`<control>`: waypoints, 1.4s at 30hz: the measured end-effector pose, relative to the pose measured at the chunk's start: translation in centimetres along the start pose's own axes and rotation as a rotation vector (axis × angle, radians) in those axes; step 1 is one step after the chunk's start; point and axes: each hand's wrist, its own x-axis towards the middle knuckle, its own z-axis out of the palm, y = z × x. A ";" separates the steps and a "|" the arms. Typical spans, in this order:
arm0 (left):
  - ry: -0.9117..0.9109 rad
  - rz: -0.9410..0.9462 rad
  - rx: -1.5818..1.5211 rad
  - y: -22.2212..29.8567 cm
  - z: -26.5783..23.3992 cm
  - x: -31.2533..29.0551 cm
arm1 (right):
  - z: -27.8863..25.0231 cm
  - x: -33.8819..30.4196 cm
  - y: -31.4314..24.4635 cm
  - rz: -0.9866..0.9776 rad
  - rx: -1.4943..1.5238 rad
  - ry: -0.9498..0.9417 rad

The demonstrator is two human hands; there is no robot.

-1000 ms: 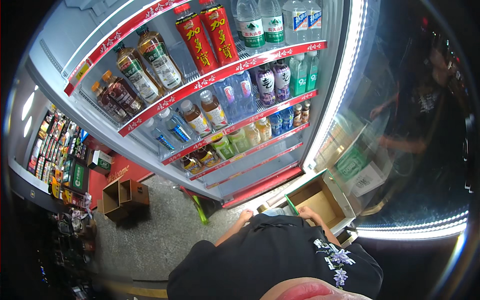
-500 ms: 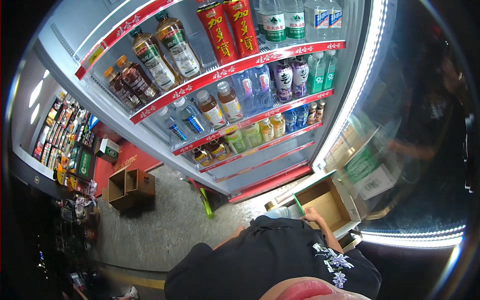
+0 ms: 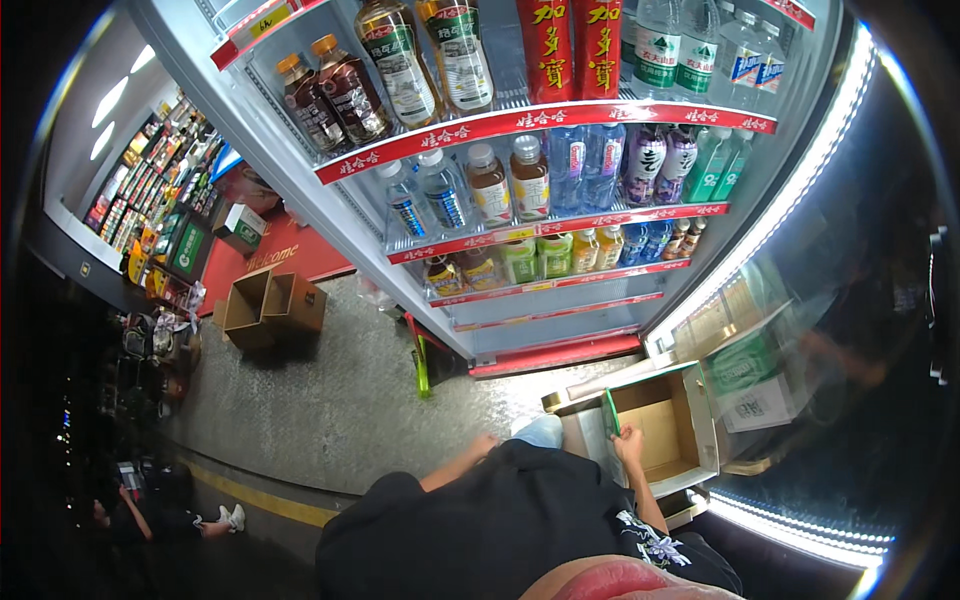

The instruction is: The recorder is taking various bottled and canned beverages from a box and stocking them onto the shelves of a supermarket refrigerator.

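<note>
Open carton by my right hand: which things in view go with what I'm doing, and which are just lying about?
With the work:
open carton, its green flap in the right hand
drinks fridge, probably, as it stands close ahead

Seemingly just lying about:
brown cardboard box on the floor
bright green object near the fridge
white-and-green box by the red mat

Right hand (image 3: 628,446) grips the green edge (image 3: 611,408) of an open cardboard box (image 3: 655,425); left hand (image 3: 484,446) is apart; bottles (image 3: 530,182) line refrigerator shelves (image 3: 480,127).

Open cdbd. box (image 3: 668,428), prob. upright
</note>
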 end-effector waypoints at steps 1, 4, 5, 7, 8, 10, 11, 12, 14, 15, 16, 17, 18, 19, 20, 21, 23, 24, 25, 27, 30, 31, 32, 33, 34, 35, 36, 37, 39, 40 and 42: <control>0.000 -0.006 -0.002 0.2 -0.2 -0.7 | 0.2 -0.4 -0.3 -0.042 -0.036 0.107; 0.137 -0.024 -0.147 0.4 -0.5 -2.1 | 0.3 -1.6 -2.0 -0.023 -0.210 0.238; 0.119 -0.063 -0.175 0.6 -1.1 -2.8 | 0.0 -2.0 -2.1 -0.010 -0.219 0.248; 0.100 -0.093 -0.205 -0.1 -2.7 -2.6 | -0.2 -1.7 -3.1 0.063 -0.286 0.135; 0.128 -0.098 -0.151 -1.6 -2.8 -2.6 | -0.5 -1.9 -3.6 0.069 -0.290 0.142; 0.154 -0.094 -0.094 -4.3 -3.1 -2.2 | -0.6 -1.9 -4.4 0.090 -0.322 0.129; 0.182 -0.050 -0.057 -5.2 -3.2 -2.6 | -0.5 -2.0 -4.3 0.093 -0.325 0.136; 0.210 -0.007 -0.021 -5.7 -3.4 -2.5 | -0.4 -2.1 -4.2 0.068 -0.363 0.195; 0.147 -0.079 -0.103 -4.8 -4.5 -2.9 | -0.3 -1.8 -3.9 0.051 -0.409 0.264; 0.091 -0.160 -0.183 -4.0 -5.2 -3.5 | -0.5 -1.7 -4.0 0.107 -0.477 0.205; 0.087 -0.162 -0.183 -4.1 -5.7 -3.0 | -0.8 -1.5 -4.3 0.157 -0.541 0.139; 0.038 -0.143 -0.213 -4.9 -6.5 -1.9 | -1.1 -1.5 -5.2 0.162 -0.541 0.137; -0.012 -0.122 -0.240 -5.5 -6.9 -0.8 | -1.4 -1.4 -6.5 0.224 -0.550 0.122; 0.041 -0.075 -0.367 -5.8 -6.9 0.4 | -1.6 -1.6 -7.5 0.283 -0.554 0.110; 0.040 -0.067 -0.363 -5.0 -7.0 0.9 | -1.6 -1.7 -8.1 0.284 -0.550 0.118; 0.100 0.003 -0.445 -3.6 -7.1 1.4 | -1.7 -1.8 -8.5 0.305 -0.550 0.145; 0.158 0.080 -0.527 -1.6 -8.1 2.5 | -1.7 -1.8 -9.0 0.324 -0.548 0.177; 0.157 0.124 -0.470 -0.9 -8.5 3.2 | -1.7 -1.7 -9.1 0.335 -0.512 0.186; 0.157 0.167 -0.414 -0.1 -8.8 3.8 | -1.7 -1.6 -9.1 0.344 -0.477 0.194; 0.122 0.147 -0.464 3.0 -9.3 4.0 | -2.0 -0.6 -7.2 0.363 -0.507 0.126; 0.121 0.178 -0.570 5.8 -9.2 4.4 | -2.5 1.0 -6.4 0.381 -0.556 -0.001; 0.144 0.234 -0.624 6.6 -9.1 4.7 | -2.6 1.6 -6.5 0.389 -0.577 -0.049; 0.142 0.238 -0.627 7.2 -9.0 5.3 | -2.7 2.1 -6.5 0.386 -0.580 -0.045; 0.190 0.325 -0.621 7.7 -9.0 5.8 | -2.8 2.8 -6.5 0.390 -0.564 -0.151; 0.239 0.413 -0.614 8.2 -9.2 6.5 | -2.8 3.4 -6.5 0.393 -0.547 -0.258; 0.283 0.536 -0.548 9.5 -9.9 6.8 | -2.8 3.8 -6.2 0.356 -0.582 -0.284; 0.311 0.570 -0.599 11.2 -10.3 6.3 | -2.7 4.0 -6.7 0.316 -0.623 -0.316; 0.335 0.648 -0.586 13.1 -11.1 5.6 | -2.7 4.2 -6.6 0.307 -0.643 -0.355; 0.394 0.721 -0.481 19.0 -13.5 2.0 | -3.5 5.3 -5.4 0.260 -0.652 -0.442; 0.440 0.708 -0.390 21.8 -15.3 -0.5 | -3.7 6.0 -5.0 0.213 -0.644 -0.501; 0.379 0.803 -0.520 27.0 -17.9 -4.8 | -5.1 6.7 -10.1 0.182 -0.727 -0.485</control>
